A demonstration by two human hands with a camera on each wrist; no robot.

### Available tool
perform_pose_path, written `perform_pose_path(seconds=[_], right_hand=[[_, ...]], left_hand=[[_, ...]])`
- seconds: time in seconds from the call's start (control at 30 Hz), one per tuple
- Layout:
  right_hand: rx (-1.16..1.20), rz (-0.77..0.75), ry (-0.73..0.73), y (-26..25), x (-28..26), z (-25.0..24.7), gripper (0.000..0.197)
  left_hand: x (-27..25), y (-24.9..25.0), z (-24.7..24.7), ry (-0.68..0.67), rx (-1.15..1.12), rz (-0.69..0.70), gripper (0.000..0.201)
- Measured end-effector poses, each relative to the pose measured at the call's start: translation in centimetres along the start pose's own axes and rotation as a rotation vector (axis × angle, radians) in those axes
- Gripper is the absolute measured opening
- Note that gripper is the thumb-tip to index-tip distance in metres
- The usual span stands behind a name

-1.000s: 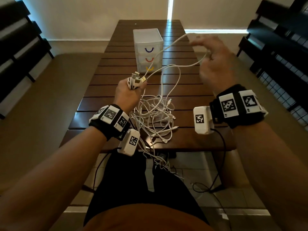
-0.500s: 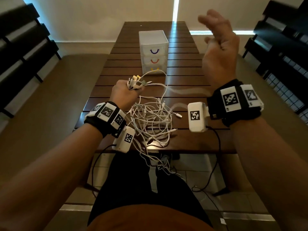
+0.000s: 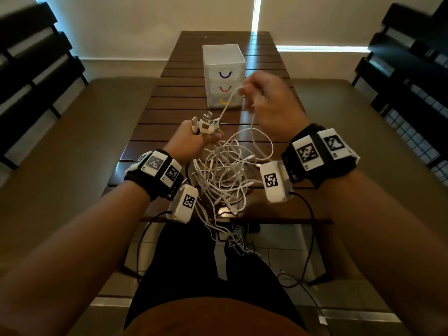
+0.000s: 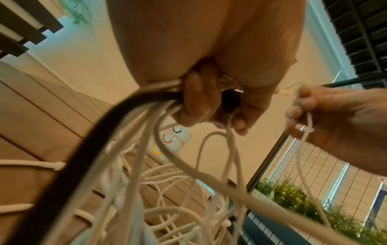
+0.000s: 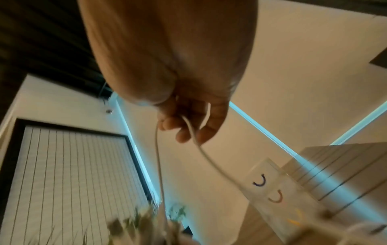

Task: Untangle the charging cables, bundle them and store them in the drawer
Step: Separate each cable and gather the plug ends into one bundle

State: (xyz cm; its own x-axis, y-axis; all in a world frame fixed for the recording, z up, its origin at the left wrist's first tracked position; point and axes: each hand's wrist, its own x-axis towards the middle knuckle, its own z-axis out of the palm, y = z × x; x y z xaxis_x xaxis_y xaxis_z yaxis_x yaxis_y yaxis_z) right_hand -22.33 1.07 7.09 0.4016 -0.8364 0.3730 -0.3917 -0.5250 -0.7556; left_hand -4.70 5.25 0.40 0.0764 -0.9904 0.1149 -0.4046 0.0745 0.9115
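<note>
A tangle of white charging cables [image 3: 225,175] lies on the near end of the wooden table [image 3: 169,107] and hangs over its front edge. My left hand [image 3: 194,139] grips a bunch of their USB plugs [image 3: 204,123], which stick up out of the fist; the left wrist view shows the fingers [image 4: 194,97] curled round the cords. My right hand [image 3: 264,103] is raised to the right and pinches a single white cable [image 3: 228,105] that runs down to the plugs, its fingers [image 5: 184,131] curled on the cord [image 5: 199,144]. The white three-drawer unit [image 3: 224,76] stands behind, drawers closed.
Black slatted chairs [image 3: 31,69] flank the table on both sides, and padded benches [image 3: 80,146] run along it. Black wrist-camera leads [image 3: 308,238] dangle below the table edge by my legs. A wall stands behind the table's far end.
My right hand came down from high and open at the right. It now holds one cable close to the plugs, in front of the drawer unit. The left hand kept its grip.
</note>
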Motion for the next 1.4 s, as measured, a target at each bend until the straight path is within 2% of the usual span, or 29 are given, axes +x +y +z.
perform_pose_path(seconds=[0.1, 0.2, 0.27, 0.3, 0.33, 0.37, 0.4, 0.47, 0.53, 0.57, 0.6, 0.7, 0.83, 0.97, 1.1, 1.17, 1.23, 1.33, 1.4], right_hand=[[0.220, -0.013, 0.308, -1.1, 0.5, -2.4, 0.025], [0.329, 0.027, 0.493, -0.5, 0.9, -4.8, 0.024], [0.304, 0.116, 0.595, 1.2, 1.2, -5.8, 0.023], [0.187, 0.175, 0.624, 2.3, 1.4, -6.1, 0.022], [0.010, 0.231, 0.623, 3.1, 1.3, -6.2, 0.021], [-0.176, 0.262, 0.585, 3.6, 1.0, -6.0, 0.028], [-0.324, 0.220, 0.519, 3.8, 0.6, -5.3, 0.042], [-0.444, 0.028, 0.250, 3.1, -0.6, -2.9, 0.059], [-0.493, -0.038, -0.115, 1.9, -1.9, 0.0, 0.052], [-0.505, -0.027, -0.257, 1.8, -2.2, 1.0, 0.041], [-0.491, -0.007, -0.324, 1.9, -2.4, 1.7, 0.031], [-0.379, 0.055, -0.282, 2.5, -2.3, 1.2, 0.020], [-0.385, 0.092, 0.024, 4.1, -2.9, -3.1, 0.020], [-0.536, 0.334, -0.059, 7.6, -7.3, -7.9, 0.021], [-0.473, 0.588, 0.027, 11.9, -15.0, -10.4, 0.022], [-0.453, 0.728, 0.040, 13.5, -19.0, -11.3, 0.023], [-0.447, 0.806, 0.026, 14.9, -22.5, -11.8, 0.023], [-0.333, 0.904, 0.039, 17.2, -26.8, -11.7, 0.023], [-0.309, 1.028, -0.015, 18.9, -29.0, -11.4, 0.022]], left_hand=[[0.2, -0.8, 0.3, -0.106, 0.048, -0.043, 0.009], [0.4, -1.4, 0.4, -0.148, 0.070, -0.086, 0.019], [0.4, -1.0, 0.5, -0.145, 0.060, -0.074, 0.012], [0.4, -0.8, 0.6, -0.132, 0.049, -0.062, 0.014], [0.4, -0.6, 0.5, -0.115, 0.032, -0.043, 0.015], [0.3, -0.4, 0.5, -0.103, 0.010, -0.038, 0.016], [0.3, -0.1, 0.6, -0.096, -0.003, -0.032, 0.018], [0.3, 0.5, 0.8, -0.120, -0.002, -0.020, 0.020], [0.2, 0.8, 1.0, -0.167, -0.012, 0.015, 0.016], [0.1, 0.9, 0.9, -0.179, -0.031, 0.028, 0.015], [0.0, 1.0, 0.8, -0.181, -0.046, 0.027, 0.014], [-0.5, 0.8, 0.3, -0.191, -0.022, -0.009, 0.018], [-0.6, 0.3, -0.1, -0.202, 0.045, -0.077, 0.008], [-1.1, 1.7, 1.3, -0.264, -0.078, -0.126, 0.016], [-2.1, 4.7, 4.7, -0.409, -0.334, -0.106, 0.029], [-2.3, 5.4, 6.5, -0.446, -0.337, -0.092, 0.037], [-2.4, 5.9, 8.2, -0.477, -0.323, -0.073, 0.042], [-2.5, 6.7, 10.8, -0.554, -0.337, -0.127, 0.042], [-2.8, 7.2, 12.4, -0.591, -0.313, -0.155, 0.042]])
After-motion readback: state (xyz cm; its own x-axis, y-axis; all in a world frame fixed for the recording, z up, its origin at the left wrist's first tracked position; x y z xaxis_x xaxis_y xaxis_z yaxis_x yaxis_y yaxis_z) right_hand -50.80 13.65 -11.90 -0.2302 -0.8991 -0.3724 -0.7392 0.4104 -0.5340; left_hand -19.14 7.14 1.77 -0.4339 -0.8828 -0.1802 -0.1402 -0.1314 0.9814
